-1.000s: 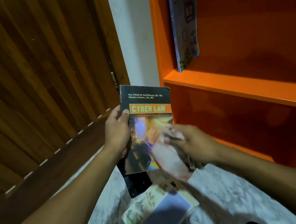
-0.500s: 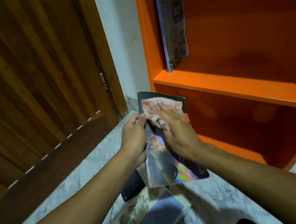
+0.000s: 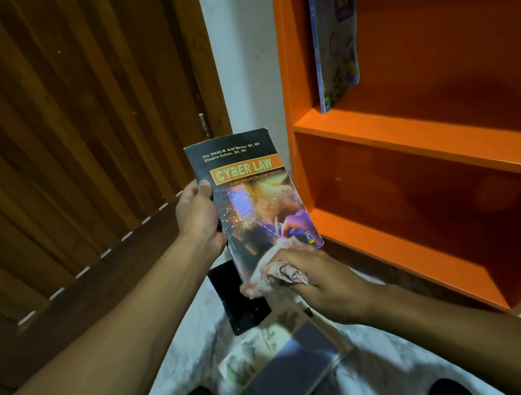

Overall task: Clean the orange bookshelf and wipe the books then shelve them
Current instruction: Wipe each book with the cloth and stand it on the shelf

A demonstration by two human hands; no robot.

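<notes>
My left hand [image 3: 198, 214] grips the left edge of a dark paperback titled "Cyber Law" [image 3: 252, 195], held upright in front of me. A crumpled pinkish cloth [image 3: 265, 278] is bunched in my right hand [image 3: 320, 280], pressed against the bottom edge of the cover. The orange bookshelf [image 3: 413, 135] stands to the right. One blue book [image 3: 333, 28] leans upright at the left end of its upper shelf. The lower shelf holds nothing that I can see.
Several books lie on the white marble floor below my hands: a black one [image 3: 237, 296] and a blue-covered one [image 3: 291, 377] on top of an illustrated one. A slatted wooden door [image 3: 53, 127] fills the left. A white wall strip [image 3: 242, 46] separates door and shelf.
My right hand with the cloth has slid from the top of the cover down to its bottom edge. The book's title is uncovered again.
</notes>
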